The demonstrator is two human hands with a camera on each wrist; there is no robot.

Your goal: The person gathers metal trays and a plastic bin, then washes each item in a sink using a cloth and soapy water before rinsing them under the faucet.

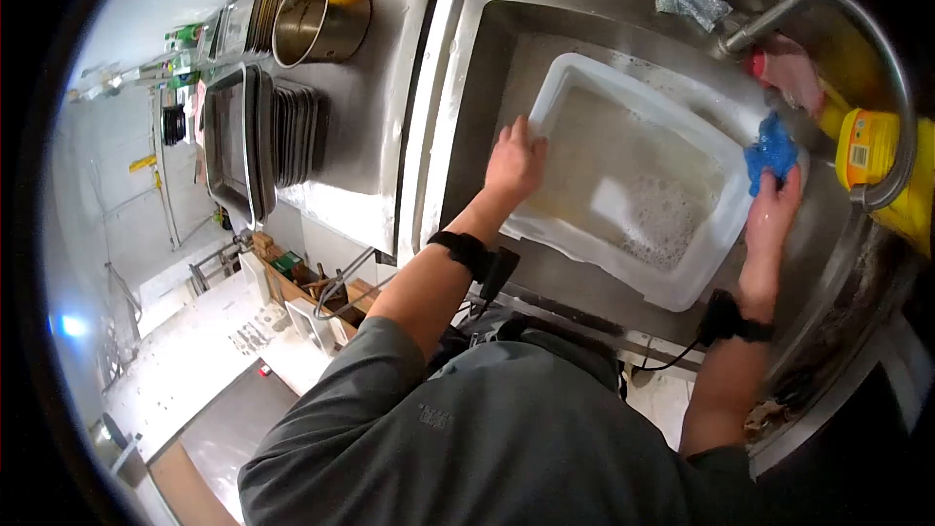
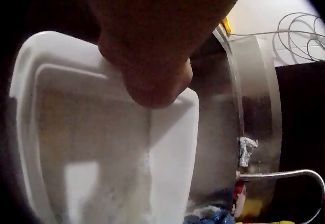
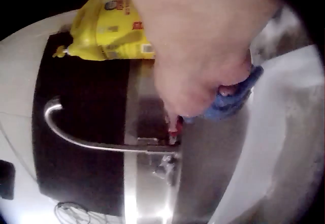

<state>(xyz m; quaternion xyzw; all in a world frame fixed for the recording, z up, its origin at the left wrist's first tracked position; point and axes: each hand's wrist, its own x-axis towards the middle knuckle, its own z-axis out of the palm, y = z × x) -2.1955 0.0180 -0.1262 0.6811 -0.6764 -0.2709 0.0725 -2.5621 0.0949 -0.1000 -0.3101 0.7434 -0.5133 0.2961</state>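
Note:
A white plastic tub stands at a slant in the metal sink, with cloudy, foamy water inside. My left hand grips the tub's left rim, the fingertips bent over its edge; in the left wrist view the same hand covers part of that rim. On the opposite side, my right hand holds a bunched blue cloth against the tub's outer right corner. The right wrist view shows the blue cloth bulging out below the fingers, beside the white wall of the tub.
A curved faucet arches over the sink's right side, near a yellow jug. Crumpled silvery wrap lies on the back ledge. On the left counter are a steel pot and stacked metal trays.

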